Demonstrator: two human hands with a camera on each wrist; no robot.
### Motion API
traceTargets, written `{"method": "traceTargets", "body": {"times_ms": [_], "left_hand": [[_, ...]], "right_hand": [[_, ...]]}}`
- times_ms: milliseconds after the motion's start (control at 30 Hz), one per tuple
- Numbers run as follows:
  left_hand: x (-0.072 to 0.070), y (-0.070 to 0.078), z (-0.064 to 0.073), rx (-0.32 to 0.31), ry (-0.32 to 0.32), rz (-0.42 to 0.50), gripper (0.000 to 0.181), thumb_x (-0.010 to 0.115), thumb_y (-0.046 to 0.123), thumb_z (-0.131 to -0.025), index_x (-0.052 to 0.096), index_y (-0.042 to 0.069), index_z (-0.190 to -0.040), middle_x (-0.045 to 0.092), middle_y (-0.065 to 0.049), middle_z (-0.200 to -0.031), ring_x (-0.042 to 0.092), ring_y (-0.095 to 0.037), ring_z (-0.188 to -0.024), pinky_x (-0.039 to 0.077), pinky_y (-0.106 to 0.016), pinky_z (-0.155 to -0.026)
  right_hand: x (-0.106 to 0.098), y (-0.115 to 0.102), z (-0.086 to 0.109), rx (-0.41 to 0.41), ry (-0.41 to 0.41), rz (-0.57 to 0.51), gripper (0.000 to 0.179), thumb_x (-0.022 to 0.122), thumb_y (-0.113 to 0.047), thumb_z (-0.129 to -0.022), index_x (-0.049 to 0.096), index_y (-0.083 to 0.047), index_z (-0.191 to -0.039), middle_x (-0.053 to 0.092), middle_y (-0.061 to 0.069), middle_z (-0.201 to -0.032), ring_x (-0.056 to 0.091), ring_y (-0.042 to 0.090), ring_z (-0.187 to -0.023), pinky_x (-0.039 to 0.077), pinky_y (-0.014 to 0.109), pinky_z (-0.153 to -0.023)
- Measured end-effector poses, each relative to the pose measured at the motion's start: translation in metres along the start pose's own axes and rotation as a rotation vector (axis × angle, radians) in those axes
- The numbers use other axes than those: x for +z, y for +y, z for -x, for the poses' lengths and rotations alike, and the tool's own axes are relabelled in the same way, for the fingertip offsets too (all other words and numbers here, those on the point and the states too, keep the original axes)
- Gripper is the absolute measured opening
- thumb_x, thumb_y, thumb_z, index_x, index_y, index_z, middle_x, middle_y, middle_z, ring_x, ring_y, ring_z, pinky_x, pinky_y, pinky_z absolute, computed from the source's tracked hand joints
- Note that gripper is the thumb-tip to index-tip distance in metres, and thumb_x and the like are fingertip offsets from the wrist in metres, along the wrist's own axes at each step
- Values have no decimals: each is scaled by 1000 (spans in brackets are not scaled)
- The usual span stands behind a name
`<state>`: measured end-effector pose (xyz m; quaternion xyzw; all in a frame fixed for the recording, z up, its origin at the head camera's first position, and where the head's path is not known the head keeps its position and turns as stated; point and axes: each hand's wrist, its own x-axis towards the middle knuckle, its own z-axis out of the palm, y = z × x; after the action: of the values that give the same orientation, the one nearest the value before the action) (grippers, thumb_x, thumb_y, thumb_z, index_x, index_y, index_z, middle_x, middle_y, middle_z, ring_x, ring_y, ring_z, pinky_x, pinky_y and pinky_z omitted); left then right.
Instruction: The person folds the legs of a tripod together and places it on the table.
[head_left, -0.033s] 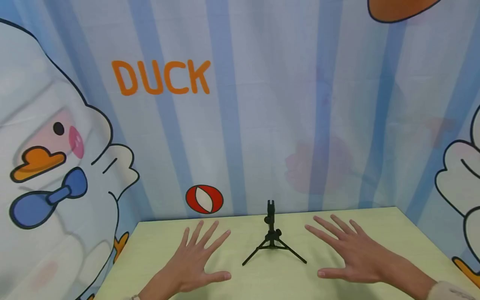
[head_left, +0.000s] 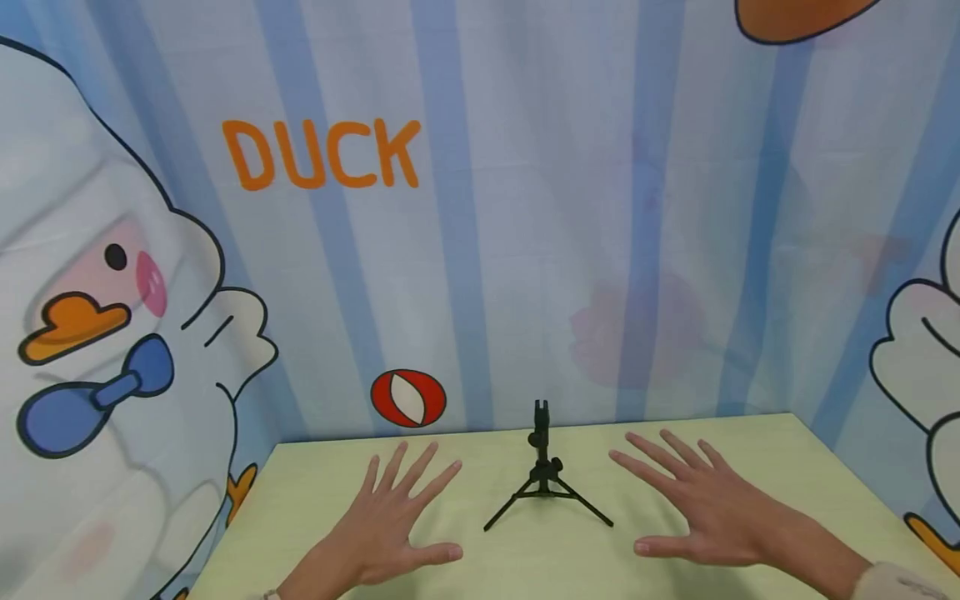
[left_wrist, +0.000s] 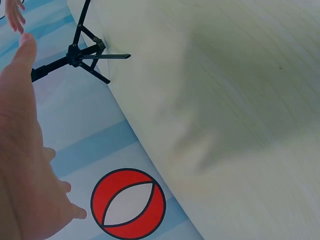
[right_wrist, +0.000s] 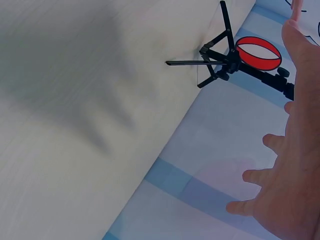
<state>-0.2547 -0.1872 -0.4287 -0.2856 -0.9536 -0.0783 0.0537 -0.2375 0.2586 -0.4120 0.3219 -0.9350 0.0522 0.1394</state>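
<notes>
A small black tripod (head_left: 543, 473) stands upright on the table between the two hands, its legs spread. To its left the left hand (head_left: 390, 521) is held out with fingers spread and nothing in its grasp. On the other side, the right hand (head_left: 716, 517) has its fingers fanned out too, and it touches nothing. Both thumbs point inward, apart from the tripod. In the left wrist view the left hand (left_wrist: 25, 140) hovers over the table and casts a shadow. The right wrist view shows the right hand (right_wrist: 295, 160) likewise raised, with the tripod (right_wrist: 231, 60) beyond it.
The pale yellow table (head_left: 480, 575) ends at a striped blue curtain (head_left: 540, 208) behind the tripod. Printed on the cloth are a large duck (head_left: 90, 333), orange DUCK lettering (head_left: 322, 156) and a red and white ball (head_left: 431, 398).
</notes>
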Motion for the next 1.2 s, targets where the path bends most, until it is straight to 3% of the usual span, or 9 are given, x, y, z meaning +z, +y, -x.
{"method": "traceTargets", "body": {"times_ms": [167,400,667,900,1200], "left_hand": [[-3,2,-2,4,3,2,88,47,85,-89,22,46,-165,16,-3,-173,13,-49,-154,17,-82,-111],[-14,0,-9,9,58,-14,89,48,83,-91,21,43,-166,16,-4,-173,7,-47,-156,15,-80,-114],[-22,7,-27,17,107,13,91,50,80,-92,14,42,-167,4,1,-174,6,-45,-157,12,-77,-117],[-18,26,-53,58,171,144,88,51,77,-95,17,39,-167,16,-5,-173,14,-43,-156,20,-72,-118],[4,47,-83,52,251,381,78,54,71,-97,18,49,-164,26,0,-169,29,-27,-152,40,-65,-111]], "right_hand": [[2,1,-1,-3,-1,0,88,55,-79,-91,28,-39,-165,29,-2,-169,40,47,-144,34,82,-99],[0,4,-6,-6,17,2,88,56,-77,-92,28,-36,-165,32,0,-167,41,47,-143,35,80,-101],[-5,9,-21,-8,49,-105,86,63,-67,-95,27,-33,-166,35,3,-165,41,39,-145,38,74,-104],[3,8,-39,78,27,-303,82,63,-64,-96,28,-35,-165,35,6,-165,39,40,-146,38,73,-106],[39,3,-60,165,4,-571,83,63,-62,-98,31,-24,-164,38,5,-163,37,35,-148,35,67,-113]]}}
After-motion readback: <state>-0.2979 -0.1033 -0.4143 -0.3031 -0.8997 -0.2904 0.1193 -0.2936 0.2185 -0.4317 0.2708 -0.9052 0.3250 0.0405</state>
